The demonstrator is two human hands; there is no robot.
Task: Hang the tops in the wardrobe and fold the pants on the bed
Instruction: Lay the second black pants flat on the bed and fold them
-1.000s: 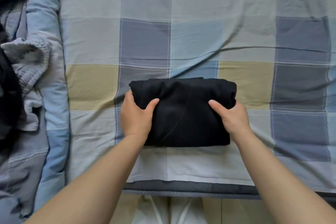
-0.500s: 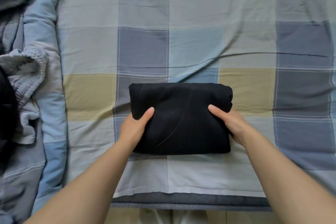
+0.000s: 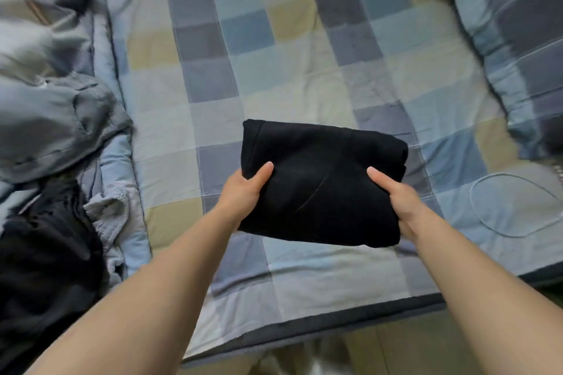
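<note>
A folded pair of black pants (image 3: 323, 179) is held above the checked bedsheet (image 3: 274, 76), a compact rectangle tilted slightly to the right. My left hand (image 3: 243, 195) grips its left edge, thumb on top and fingers underneath. My right hand (image 3: 396, 198) grips the right edge the same way. Both forearms reach in from the bottom of the view.
A heap of clothes lies along the left side: a grey garment (image 3: 51, 122), a light grey piece with an elastic waistband (image 3: 109, 216) and a black garment (image 3: 45, 253). A checked pillow (image 3: 511, 27) sits at the upper right. The bed's front edge (image 3: 304, 332) crosses the bottom.
Both hands have lifted the folded black pants off the sheet and carried them slightly right. The view has swung up and right, bringing the pillow into sight.
</note>
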